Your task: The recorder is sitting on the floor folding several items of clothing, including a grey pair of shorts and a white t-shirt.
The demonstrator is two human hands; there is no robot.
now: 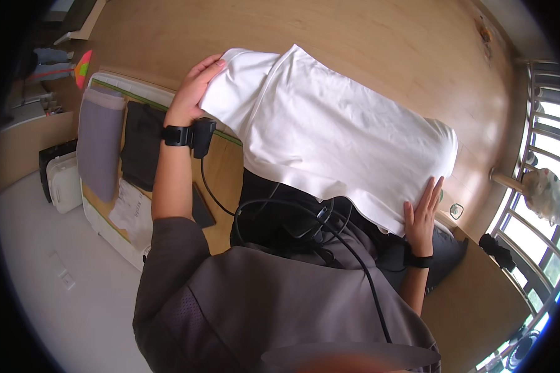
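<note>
A white garment point(336, 130), seemingly a short-sleeved shirt, is spread across my lap, with a long seam near its left end. My left hand point(197, 88) grips the edge of the sleeve-like part point(235, 84), thumb on top and the other fingers partly behind the cloth. At the lower right edge, my right hand point(421, 215) lies against the fabric with its fingers extended and thumb apart. Both wrists carry black bands, and a black device point(204, 137) with a cable sits by the left one. Black cables point(280, 201) loop over my lap below the cloth.
To the left, a mat-topped bed point(221, 186) bears a rolled grey-purple textile point(100, 140), folded dark cloth point(143, 144) and a white printed cloth point(133, 210). A white case point(64, 179) stands beyond. Wooden flooring point(378, 42) lies ahead; metal window bars point(541, 154) rise on the right.
</note>
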